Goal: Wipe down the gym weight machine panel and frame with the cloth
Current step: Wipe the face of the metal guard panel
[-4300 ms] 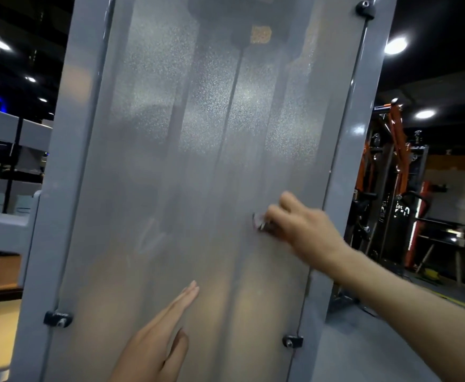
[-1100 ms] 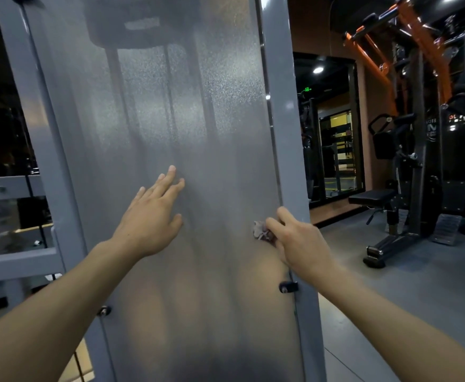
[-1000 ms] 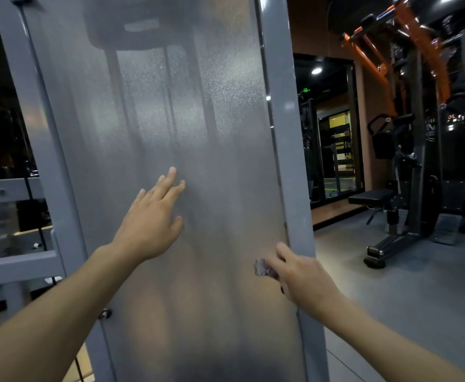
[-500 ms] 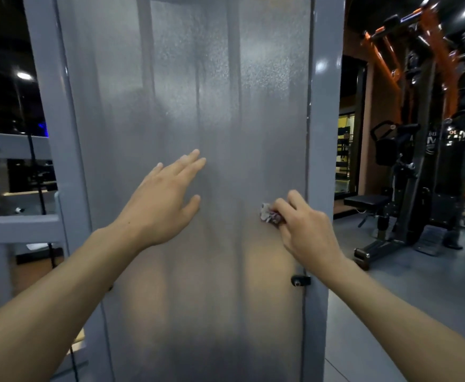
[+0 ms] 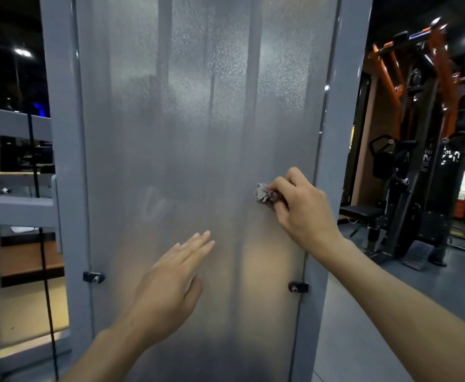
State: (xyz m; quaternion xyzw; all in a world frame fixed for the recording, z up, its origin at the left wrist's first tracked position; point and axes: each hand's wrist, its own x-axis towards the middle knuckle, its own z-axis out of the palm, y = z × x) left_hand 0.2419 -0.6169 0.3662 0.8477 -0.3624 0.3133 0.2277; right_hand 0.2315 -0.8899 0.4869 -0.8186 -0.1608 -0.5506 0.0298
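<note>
Right hand (image 5: 300,208) fingers pinch crumpled cloth (image 5: 264,192) against panel (image 5: 187,133); left hand (image 5: 170,285) fingers straight.

The left hand (image 5: 168,288) now sits lower on the panel (image 5: 198,133) than half a second ago, while the right hand (image 5: 300,205) has carried the cloth (image 5: 263,192) slightly higher.
</note>
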